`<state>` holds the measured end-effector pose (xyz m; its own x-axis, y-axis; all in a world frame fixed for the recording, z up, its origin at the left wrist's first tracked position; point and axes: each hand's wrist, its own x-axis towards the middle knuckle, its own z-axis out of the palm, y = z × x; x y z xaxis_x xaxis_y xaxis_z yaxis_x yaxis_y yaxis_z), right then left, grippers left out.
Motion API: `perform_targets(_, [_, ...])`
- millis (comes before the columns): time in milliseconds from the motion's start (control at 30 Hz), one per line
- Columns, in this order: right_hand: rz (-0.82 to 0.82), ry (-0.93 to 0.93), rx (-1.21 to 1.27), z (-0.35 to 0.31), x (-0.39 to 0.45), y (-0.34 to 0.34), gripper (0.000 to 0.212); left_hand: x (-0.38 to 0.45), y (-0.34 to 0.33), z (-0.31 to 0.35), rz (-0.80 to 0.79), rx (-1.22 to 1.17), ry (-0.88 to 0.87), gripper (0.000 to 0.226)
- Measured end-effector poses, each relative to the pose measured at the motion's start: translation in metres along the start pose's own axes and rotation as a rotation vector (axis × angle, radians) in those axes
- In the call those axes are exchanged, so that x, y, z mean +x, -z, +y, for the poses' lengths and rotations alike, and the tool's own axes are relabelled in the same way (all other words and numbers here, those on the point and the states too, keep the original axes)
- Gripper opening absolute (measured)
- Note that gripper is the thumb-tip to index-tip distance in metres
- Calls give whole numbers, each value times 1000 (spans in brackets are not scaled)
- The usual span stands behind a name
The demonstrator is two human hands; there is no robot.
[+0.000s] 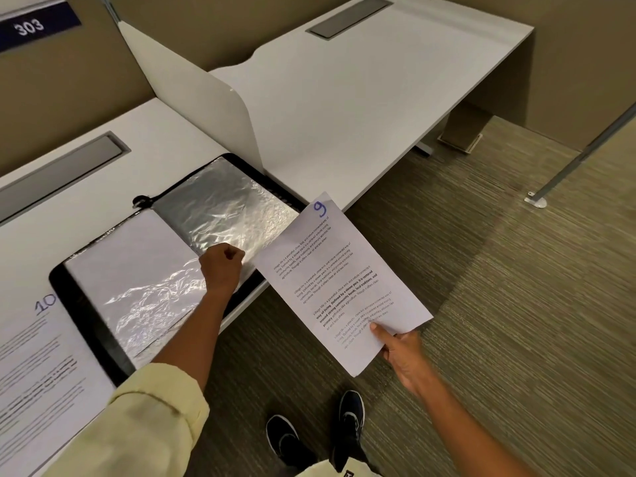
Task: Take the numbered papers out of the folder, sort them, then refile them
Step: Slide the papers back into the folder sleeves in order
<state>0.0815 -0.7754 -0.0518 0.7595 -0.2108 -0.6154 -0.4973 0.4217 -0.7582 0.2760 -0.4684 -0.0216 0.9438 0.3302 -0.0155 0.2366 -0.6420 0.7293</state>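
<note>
We stand at a white desk [361, 108] over striped carpet. At far left lies a sheet numbered 10 [38, 356]. Beside it a black folder [86, 321] lies open, plastic sleeves shining. Our left hand [222, 266] rests on a sleeve, fingers curled, seemingly pinching its edge. Our right hand [402, 352] pinches the sheet numbered 9 [340, 284], held off the desk's edge

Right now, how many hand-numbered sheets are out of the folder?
2: the sheet marked 9 held over the floor in the right hand; the sheet marked 10 on the desk's near left. More may lie beneath it.
</note>
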Motion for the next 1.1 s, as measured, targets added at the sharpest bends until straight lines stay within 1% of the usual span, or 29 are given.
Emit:
perform_targets(67, [12, 15, -7, 2, 0, -4, 36, 0, -3, 0, 6, 10, -17, 7])
perform_targets(133, [19, 33, 4, 4, 0, -10, 35, -2, -4, -1, 6, 9, -44, 13])
perform_targets(233, [26, 58, 8, 7, -2, -22, 29, -7, -2, 1, -10, -40, -70, 19])
perform_targets(333, [39, 69, 27, 11, -4, -34, 28, -10, 0, 0, -30, -79, -88, 17])
perform_targets(467, [54, 73, -5, 16, -7, -49, 26, -9, -1, -3, -45, -53, -188, 13])
perform_targets(567, [58, 87, -26, 20, -10, -57, 27, -8, -4, -3, -34, -43, -226, 15])
perform_targets(867, [14, 60, -69, 29, -19, -85, 25, -5, -12, -9, -83, -58, -225, 17])
perform_targets(1000, [-34, 53, -131, 22, -22, -89, 28, -1, -13, -11, -127, -88, -168, 19])
perform_targets(1100, [-13, 56, -138, 8, -20, -85, 37, 3, -15, -14, -174, -82, -140, 19])
